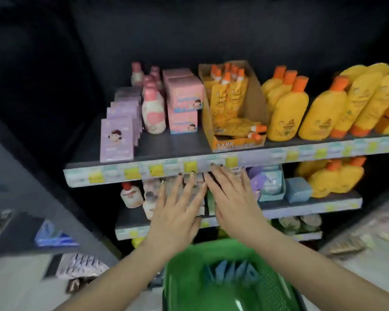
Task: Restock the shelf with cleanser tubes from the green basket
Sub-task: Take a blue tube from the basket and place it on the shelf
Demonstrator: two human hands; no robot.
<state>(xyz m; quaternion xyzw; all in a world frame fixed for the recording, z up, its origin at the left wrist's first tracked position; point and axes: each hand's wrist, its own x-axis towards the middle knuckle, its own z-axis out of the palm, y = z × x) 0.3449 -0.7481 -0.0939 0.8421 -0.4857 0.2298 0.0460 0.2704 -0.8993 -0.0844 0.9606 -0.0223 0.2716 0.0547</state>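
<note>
Store shelf (211,163), L hand (177,212) & R hand (231,203) grips released, green basket (189,277) below

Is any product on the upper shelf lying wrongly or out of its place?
Yes. In the cardboard display box, some orange-capped yellow tubes lie flat at the front, while the others behind stand upright.

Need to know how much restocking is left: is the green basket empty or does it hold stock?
Not empty: the green basket holds several blue tubes standing near its far end. Exact count cannot be told.
</note>
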